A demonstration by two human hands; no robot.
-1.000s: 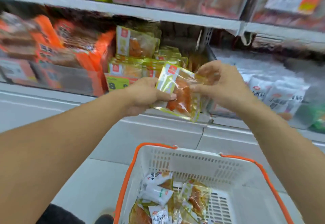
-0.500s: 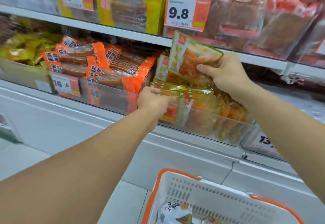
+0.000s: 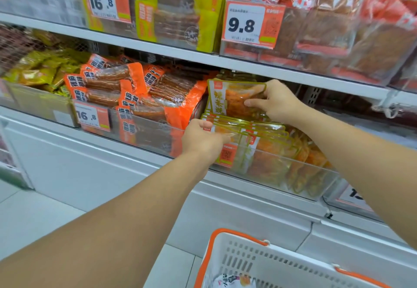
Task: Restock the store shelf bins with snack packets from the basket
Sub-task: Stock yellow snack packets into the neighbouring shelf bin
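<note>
Centre of frame, mid shelf: right hand (image 3: 276, 102) pinches a yellow-edged snack packet (image 3: 234, 100) by its right side, thumb in front, fingers curled over the top edge. Packet stands upright at the back of the clear bin (image 3: 282, 174), just above the row already filed there. Left hand (image 3: 203, 141) curls over the front packets at the bin's left end and presses them forward, fingers gripping their top edges.

Judgement on the step: packet is being slotted behind the row. Best to keep the left hand holding the stack forward so a gap stays open, lower the packet straight down with its printed face outward, then release once its bottom edge seats. Foil is slick; letting go too soon could let it tip forward over the row.

Containers: clear bin holds a packed file of matching orange-filled packets. Bin to its left, centre left, holds orange-wrapped packs (image 3: 135, 93) behind a 16.8 tag. Far left bin holds yellow-green packets (image 3: 38, 71). White basket (image 3: 282, 263) with orange rim, bottom of frame; one packet shows inside, the rest is cut off.
</note>
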